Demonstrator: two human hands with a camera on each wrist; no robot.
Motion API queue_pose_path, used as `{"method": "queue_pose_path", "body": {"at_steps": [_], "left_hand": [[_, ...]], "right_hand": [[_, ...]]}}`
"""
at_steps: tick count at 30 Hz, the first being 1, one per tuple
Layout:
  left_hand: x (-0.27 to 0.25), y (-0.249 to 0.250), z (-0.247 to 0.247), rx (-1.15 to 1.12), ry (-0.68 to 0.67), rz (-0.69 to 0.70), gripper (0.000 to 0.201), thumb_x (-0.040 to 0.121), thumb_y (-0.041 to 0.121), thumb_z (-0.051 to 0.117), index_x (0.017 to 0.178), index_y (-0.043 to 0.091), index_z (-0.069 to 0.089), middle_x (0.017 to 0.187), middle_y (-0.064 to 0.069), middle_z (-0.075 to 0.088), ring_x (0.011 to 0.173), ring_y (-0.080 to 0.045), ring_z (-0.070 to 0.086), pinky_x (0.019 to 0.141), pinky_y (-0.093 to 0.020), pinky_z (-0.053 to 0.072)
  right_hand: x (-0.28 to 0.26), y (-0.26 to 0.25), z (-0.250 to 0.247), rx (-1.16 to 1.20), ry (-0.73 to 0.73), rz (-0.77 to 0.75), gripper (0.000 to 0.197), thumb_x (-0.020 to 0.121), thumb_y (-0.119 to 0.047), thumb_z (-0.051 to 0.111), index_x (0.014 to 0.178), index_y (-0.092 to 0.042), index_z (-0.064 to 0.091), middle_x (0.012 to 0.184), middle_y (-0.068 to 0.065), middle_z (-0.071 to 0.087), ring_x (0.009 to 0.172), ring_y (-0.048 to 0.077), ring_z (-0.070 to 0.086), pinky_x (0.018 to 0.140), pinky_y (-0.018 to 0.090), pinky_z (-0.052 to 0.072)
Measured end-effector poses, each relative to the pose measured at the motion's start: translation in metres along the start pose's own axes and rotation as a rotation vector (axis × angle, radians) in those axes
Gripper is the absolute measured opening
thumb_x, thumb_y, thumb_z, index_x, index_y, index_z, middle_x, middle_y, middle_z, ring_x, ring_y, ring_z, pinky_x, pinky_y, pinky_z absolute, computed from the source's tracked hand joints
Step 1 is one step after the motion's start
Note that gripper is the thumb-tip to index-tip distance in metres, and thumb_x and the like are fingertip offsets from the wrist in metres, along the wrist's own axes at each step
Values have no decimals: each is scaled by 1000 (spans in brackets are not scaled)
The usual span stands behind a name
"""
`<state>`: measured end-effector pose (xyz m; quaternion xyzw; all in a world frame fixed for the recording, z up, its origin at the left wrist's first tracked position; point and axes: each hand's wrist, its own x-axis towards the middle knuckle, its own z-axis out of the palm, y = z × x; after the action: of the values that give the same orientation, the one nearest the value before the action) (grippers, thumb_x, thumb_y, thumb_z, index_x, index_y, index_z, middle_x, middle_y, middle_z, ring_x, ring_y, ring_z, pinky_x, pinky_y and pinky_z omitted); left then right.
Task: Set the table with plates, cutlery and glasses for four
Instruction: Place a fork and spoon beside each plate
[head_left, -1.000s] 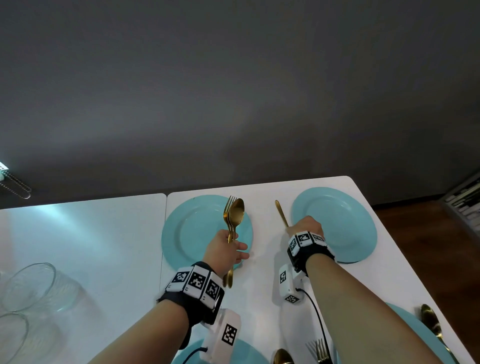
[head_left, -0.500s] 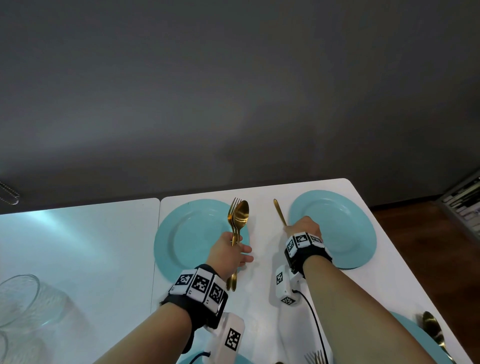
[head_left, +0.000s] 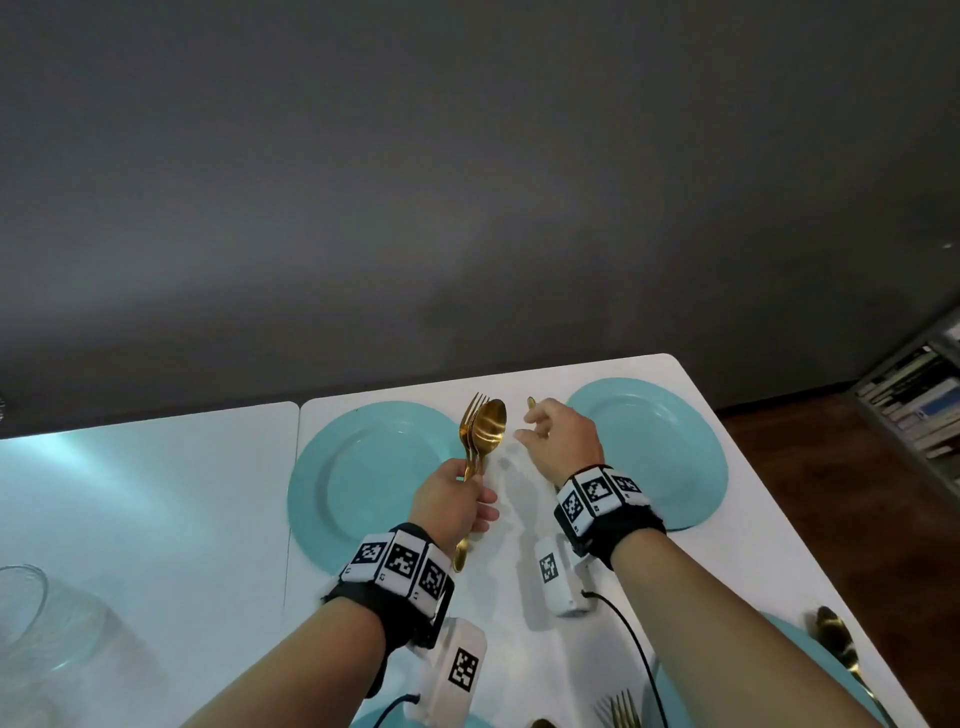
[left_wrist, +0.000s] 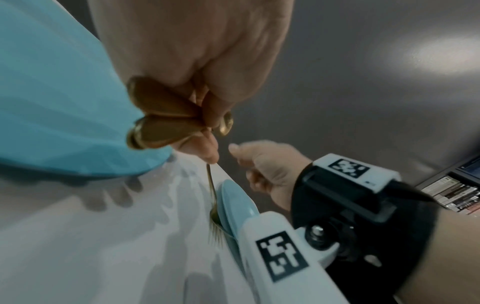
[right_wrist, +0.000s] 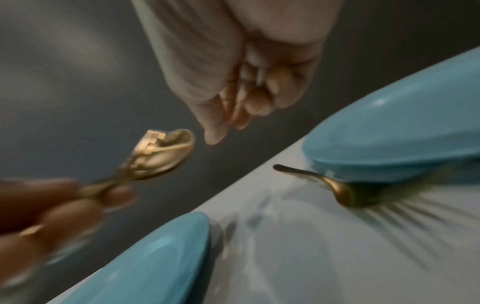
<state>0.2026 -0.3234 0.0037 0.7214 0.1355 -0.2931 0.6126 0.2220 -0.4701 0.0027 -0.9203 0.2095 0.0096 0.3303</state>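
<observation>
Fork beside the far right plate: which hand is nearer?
Right. The right hand hovers just above the fork; the left hand grips cutlery by the other plate.

Glass bowl (head_left: 31, 623) cut by left edge

Dim room; glare patch on table (head_left: 78, 467); right wrist view motion-blurred; wide-angle distortion.
</observation>
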Motion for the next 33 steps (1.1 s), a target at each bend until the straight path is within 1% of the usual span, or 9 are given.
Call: {"method": "queue_pose_path", "body": {"at_steps": [3,6,10,15,19,23,26,30,33], "left_hand": [[-1,5,13,37,-33,27,23,100,17,38,118,8,48,74,-7,62,55,-18,57,46,-23,43],[-3,11,27,74,-68,47,19,101,15,33,112,7,46,70,-7,60,51,-16,55,41,-20,39],[-3,12,42,101,-108,46,15,101,14,31,104,8,44,68,-8,59,49,-17,51,42,-21,34],[-2,11,54,163,-158,60,15,101,20,34,97,11,45,70,-6,62,49,-15,51,42,-21,34],[4,10,65,193,-198,58,15,100,21,36,99,11,46,74,-9,65,49,-18,56,43,-23,39],[11,16,65,101,-109,17,11,100,15,35,104,10,44,78,-12,63,56,-23,60,51,-27,50],[18,18,56,147,-11,41,11,99,11,32,102,11,42,77,-7,59,58,-19,54,51,-24,43],[22,18,49,302,32,86,14,99,14,34,105,11,46,93,-8,62,63,-16,53,49,-19,41],[26,16,55,431,-11,141,11,96,16,41,101,12,50,96,-8,61,61,-13,51,49,-19,43]], "right_hand": [[-14,-6,-11,-120,-112,-308,19,87,-20,61,104,-24,69,104,-7,65,99,15,60,89,28,48],[-23,-7,-25,-284,-212,-437,25,90,-21,57,111,-27,69,116,-6,64,106,17,58,92,30,48],[-28,2,-42,-387,-308,-427,25,93,-26,55,114,-30,67,117,-4,66,108,19,57,90,30,46],[-27,17,-54,-478,-415,-393,21,92,-24,56,105,-28,71,105,1,66,99,21,59,77,28,44],[-23,30,-62,-526,-455,-367,18,88,-21,57,96,-26,72,103,-2,67,96,20,60,76,29,45],[-17,51,-75,-537,-454,-214,15,86,-22,58,92,-25,71,102,-3,66,96,19,59,79,29,47],[-4,75,-90,-418,-369,-17,13,87,-22,63,97,-17,70,107,0,67,99,16,58,90,27,46],[2,103,-107,-289,-185,227,3,89,-17,63,90,-17,65,114,6,66,96,17,55,85,23,41],[11,122,-108,-282,-163,439,26,95,-16,50,116,-8,63,124,12,61,115,27,56,94,30,43]]}}
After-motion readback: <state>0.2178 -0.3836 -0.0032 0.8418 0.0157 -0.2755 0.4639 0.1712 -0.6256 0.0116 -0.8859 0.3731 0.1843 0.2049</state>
